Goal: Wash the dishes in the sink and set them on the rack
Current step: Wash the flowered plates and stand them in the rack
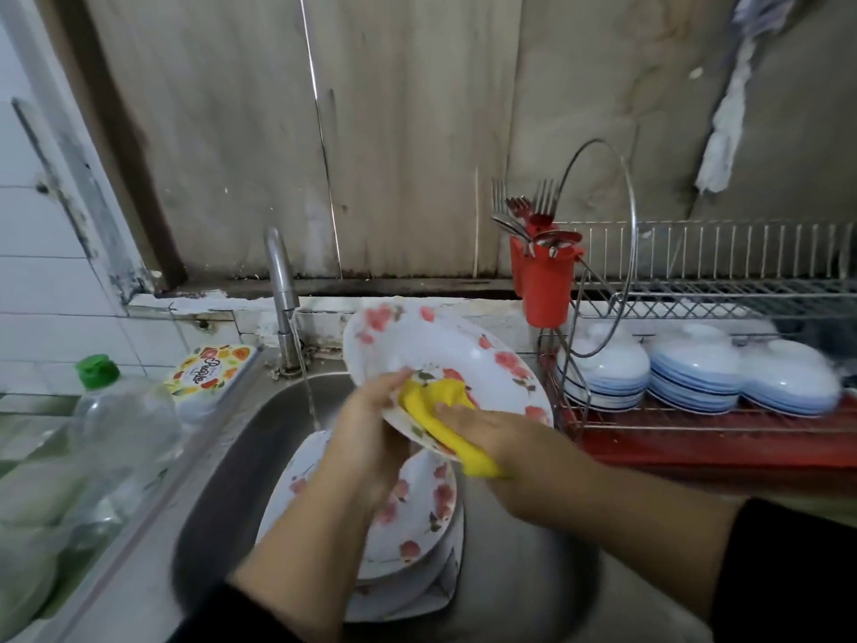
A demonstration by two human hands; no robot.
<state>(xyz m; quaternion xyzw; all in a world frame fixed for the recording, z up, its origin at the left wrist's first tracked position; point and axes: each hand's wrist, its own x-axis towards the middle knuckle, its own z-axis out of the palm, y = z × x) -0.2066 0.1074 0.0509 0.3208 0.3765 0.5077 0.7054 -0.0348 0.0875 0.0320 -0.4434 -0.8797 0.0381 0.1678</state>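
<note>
— Worn grey wall panels back the steel sink (222, 461), with a faucet (281, 290) at twelve o'clock running a thin stream. What's being washed?

— A floral plate (445, 350), tilted above the basin. The left hand (371, 438) grips its lower rim at seven o'clock of the plate, thumb over the edge. The right hand (501, 433) presses a yellow cloth (445, 401) against the plate's face, fingers lying over the cloth.

— And the rest of the dishes?

— A stack of floral plates (417, 517) lies in the basin beneath the hands. At three o'clock, the wire dish rack (714, 271) carries upturned white bowls (695, 368) on its lower tier and a red cutlery holder (547, 285) with forks and spoons. At nine o'clock, a clear green-capped bottle (125, 420) stands on the counter (139, 573).
</note>
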